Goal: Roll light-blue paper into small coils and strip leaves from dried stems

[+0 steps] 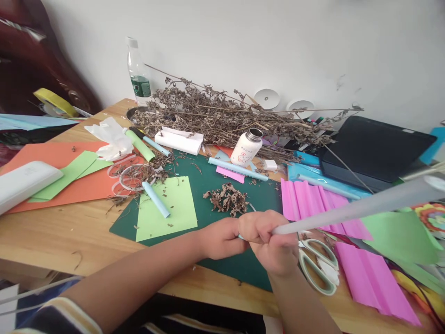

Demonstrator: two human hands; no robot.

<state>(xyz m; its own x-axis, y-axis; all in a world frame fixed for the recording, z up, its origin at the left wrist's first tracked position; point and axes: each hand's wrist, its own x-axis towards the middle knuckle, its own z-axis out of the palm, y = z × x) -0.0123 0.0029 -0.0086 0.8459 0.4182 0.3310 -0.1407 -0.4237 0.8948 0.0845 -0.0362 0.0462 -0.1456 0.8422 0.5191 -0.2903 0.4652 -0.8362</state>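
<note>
My right hand (273,239) is closed around the near end of a long translucent whitish stick (351,208), which slants up to the right edge. Against it my left hand (224,239) is closed, fingers curled. A sliver of a light blue paper tube (240,237) shows between the two hands; most of it is hidden. Beyond them a small heap of dried leaves (227,198) lies on the green cutting mat (198,185). To the left, a light blue paper roll (155,199) rests on a light green sheet (184,204). Scissors (318,266) lie right of my right hand.
Dried plant stems (215,111) pile up along the wall. A white bottle (246,147) stands open before them, and a plastic water bottle (139,74) stands behind at left. Pink crepe paper (375,280) lies at right, an orange sheet (86,181) and white case (28,183) at left.
</note>
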